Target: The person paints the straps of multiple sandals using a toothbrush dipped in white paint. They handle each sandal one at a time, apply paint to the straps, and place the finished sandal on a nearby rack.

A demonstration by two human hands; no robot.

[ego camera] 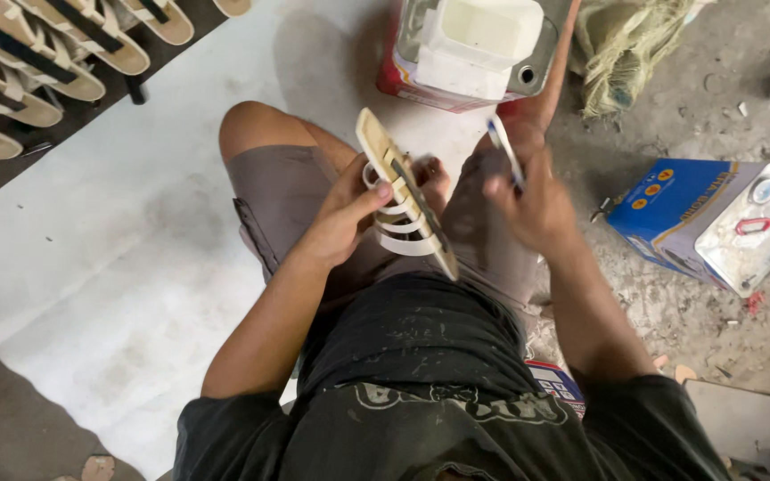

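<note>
Sitting over our knees, we are working close in front of the black shirt [421, 356]. Our left hand [340, 218] is gripping a tan sole [403, 191] on edge, fingers wrapped behind it and the thumb pressing its near face, so the sole is standing tilted above our lap with its white straps [398, 233] looping out beneath. Our right hand [532, 200] is pinching a thin brush [505, 151] between thumb and fingers, its tip pointing up and away, just beside the sole but not touching it.

To do this step well, we judge that we should be keeping the left grip firm and low on the sole, clear of the surface being coated, and turning the sole toward the brush rather than reaching round it. Light, even strokes along the edge would be keeping the straps clean.

Beyond our knees, a red tin [403, 80] with a white container [479, 40] resting in its open top is sitting at the far edge of the white floor sheet [118, 232]. To the right, a blue tin [706, 218] is lying on the dusty concrete, with a sack [621, 44] behind it. At the far left corner, rows of finished sandals [37, 62] are lying on a dark rack.
</note>
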